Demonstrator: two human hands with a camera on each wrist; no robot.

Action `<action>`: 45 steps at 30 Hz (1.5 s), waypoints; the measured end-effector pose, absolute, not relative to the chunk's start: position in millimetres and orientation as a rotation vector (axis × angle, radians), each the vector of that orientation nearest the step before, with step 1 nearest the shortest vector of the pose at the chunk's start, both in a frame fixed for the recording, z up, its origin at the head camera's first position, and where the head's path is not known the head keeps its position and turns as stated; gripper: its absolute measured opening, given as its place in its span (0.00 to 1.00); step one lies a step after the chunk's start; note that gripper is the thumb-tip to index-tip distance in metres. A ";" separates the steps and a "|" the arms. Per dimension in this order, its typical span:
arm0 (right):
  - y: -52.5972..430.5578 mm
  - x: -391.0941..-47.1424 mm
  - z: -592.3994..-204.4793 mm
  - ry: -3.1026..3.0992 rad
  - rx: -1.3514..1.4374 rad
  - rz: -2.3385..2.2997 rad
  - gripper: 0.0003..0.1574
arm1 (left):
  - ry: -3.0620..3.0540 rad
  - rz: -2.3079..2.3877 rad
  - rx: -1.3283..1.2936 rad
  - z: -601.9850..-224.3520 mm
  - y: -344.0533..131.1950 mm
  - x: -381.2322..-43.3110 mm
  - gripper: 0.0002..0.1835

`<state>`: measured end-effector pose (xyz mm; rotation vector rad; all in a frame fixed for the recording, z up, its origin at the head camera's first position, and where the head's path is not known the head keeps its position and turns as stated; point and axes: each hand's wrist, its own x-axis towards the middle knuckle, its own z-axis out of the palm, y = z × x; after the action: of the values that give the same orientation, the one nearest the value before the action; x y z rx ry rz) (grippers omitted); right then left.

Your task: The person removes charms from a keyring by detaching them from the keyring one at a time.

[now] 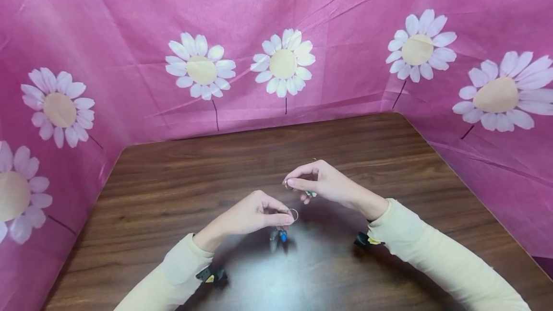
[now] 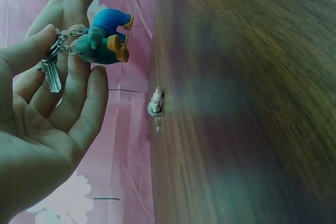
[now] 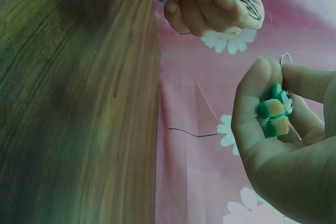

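My left hand (image 1: 255, 212) pinches a metal key ring (image 1: 294, 215) between thumb and fingers. From it hang a blue figurine charm (image 1: 283, 236) with a grey-green head and orange feet, and a silver key (image 2: 51, 74) on short chain links. To the right and a little farther away, my right hand (image 1: 330, 184) holds a small ring (image 3: 285, 58) between thumb and forefinger. A green and white figurine charm (image 3: 275, 109) with tan feet hangs below that ring, beside the curled fingers. Both hands are above the table, close together but apart.
A small pale pink figurine charm (image 2: 156, 102) with a short chain lies on the brown wooden table (image 1: 173, 167) in the left wrist view. Pink cloth (image 1: 242, 8) printed with white daisies stands around the table's back and sides.
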<state>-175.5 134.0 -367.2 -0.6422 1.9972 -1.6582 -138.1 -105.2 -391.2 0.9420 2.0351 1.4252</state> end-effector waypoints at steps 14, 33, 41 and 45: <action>133.8 -200.6 -385.6 1.874 -0.586 -1.776 0.19 | 2.007 1.455 0.935 -398.2 -117.7 -144.6 0.11; 110.4 -232.8 -419.8 1.774 -0.452 -1.793 0.25 | 2.051 1.425 0.910 -398.8 -127.2 -148.9 0.13; 95.0 -245.2 -437.6 1.858 -0.424 -1.722 0.22 | 2.048 1.430 0.877 -402.6 -130.2 -149.0 0.14; 92.4 -248.2 -438.5 2.053 -0.467 -1.598 0.17 | 2.036 1.441 0.893 -405.9 -131.0 -149.7 0.14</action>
<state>-248.2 92.4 -438.5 -0.4671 2.0531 -1.5985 -149.7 -131.0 -405.9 0.8929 2.0358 1.4414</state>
